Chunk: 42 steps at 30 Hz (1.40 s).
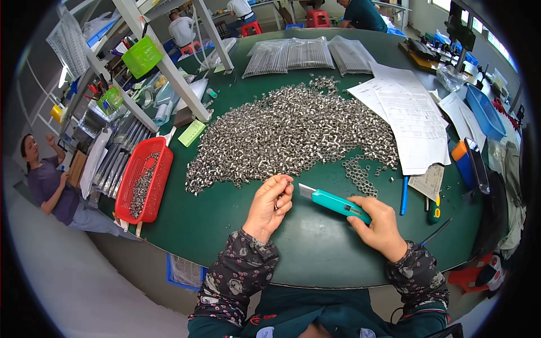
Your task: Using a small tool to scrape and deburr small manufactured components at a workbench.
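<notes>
Two hands: left hand pinched closed, contents unclear; right hand gripping teal knife.

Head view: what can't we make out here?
- Head view: what, if anything, the left hand pinches; too small, covered by its own grip.
- Head view: rear end of the utility knife; hidden in the right hand.
- Head view: lower layers of the metal pile; buried under the top ones.
- Head view: text on the large papers; too small and blurred.
</notes>
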Motion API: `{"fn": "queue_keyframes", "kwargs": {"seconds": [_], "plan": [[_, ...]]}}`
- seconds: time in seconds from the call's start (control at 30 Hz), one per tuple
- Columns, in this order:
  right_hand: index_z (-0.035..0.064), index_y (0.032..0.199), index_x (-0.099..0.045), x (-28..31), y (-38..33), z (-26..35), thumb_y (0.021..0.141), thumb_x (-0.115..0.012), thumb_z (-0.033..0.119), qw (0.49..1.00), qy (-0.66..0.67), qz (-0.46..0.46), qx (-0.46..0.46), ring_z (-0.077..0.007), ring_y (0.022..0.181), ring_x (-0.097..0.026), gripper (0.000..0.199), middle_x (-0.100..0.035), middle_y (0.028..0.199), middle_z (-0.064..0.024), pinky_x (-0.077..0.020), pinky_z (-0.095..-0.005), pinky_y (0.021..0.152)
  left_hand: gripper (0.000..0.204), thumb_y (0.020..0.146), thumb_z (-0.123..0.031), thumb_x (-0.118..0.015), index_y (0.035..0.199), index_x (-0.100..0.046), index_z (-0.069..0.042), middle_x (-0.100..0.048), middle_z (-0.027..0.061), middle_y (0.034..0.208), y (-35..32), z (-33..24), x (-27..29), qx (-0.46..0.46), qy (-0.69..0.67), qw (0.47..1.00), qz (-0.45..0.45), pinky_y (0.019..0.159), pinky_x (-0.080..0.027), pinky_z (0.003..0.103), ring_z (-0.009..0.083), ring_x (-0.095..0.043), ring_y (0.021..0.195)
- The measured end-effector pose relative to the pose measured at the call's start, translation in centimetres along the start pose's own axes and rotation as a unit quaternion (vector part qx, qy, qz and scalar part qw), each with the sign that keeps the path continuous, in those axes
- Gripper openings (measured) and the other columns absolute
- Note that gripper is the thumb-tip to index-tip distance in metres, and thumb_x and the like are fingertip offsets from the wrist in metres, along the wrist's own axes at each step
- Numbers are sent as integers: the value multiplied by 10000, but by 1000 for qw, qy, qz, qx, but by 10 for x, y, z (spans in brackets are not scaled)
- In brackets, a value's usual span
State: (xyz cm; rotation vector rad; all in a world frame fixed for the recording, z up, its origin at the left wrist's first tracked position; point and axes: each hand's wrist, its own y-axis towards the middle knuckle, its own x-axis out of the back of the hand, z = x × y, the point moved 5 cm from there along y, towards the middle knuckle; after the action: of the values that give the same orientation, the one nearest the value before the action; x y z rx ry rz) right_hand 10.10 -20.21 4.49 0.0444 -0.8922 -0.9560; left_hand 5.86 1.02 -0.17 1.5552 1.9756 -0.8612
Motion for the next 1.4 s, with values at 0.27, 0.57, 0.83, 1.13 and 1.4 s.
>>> {"fn": "queue_keyframes", "kwargs": {"seconds": [0.27,0.57,0.83,1.13,1.4], "plan": [[52,971,-566,-5,1,-1,707,-604,153,997,66,31,-30,-299,672,-555,285,-567,767,-126,-439,-349,594,136,877,-141,-461,905,-513,-18,-480,8,688,-1,2,-5,2,35,999,16,367,-243,145,16,-319,457],[61,981,-570,-5,0,-6,721,-604,165,994,84,58,-45,-290,657,-547,281,-564,757,-118,-428,-352,581,136,875,-151,-473,844,-513,-25,-461,-8,605,-1,4,-9,-14,107,994,24,359,-233,139,4,-305,414],[68,976,-563,6,2,2,692,-625,124,999,-15,-41,25,-272,564,-495,296,-481,641,-98,-385,-349,502,210,889,-207,-451,807,-513,-23,-455,-6,596,-2,7,-5,17,90,996,3,351,-227,143,9,-297,405],[53,942,-562,3,2,10,643,-647,84,985,-154,-2,77,-264,579,-495,313,-481,643,-94,-387,-353,505,222,901,-206,-416,868,-524,-15,-458,9,654,0,-1,1,-10,50,998,-39,353,-231,151,26,-305,446],[58,939,-573,4,2,7,652,-647,108,994,-98,-12,40,-250,596,-512,301,-489,645,-80,-404,-351,505,183,898,-149,-405,936,-515,-8,-478,35,749,1,-1,2,-22,54,998,-27,373,-250,151,33,-325,477]]}}
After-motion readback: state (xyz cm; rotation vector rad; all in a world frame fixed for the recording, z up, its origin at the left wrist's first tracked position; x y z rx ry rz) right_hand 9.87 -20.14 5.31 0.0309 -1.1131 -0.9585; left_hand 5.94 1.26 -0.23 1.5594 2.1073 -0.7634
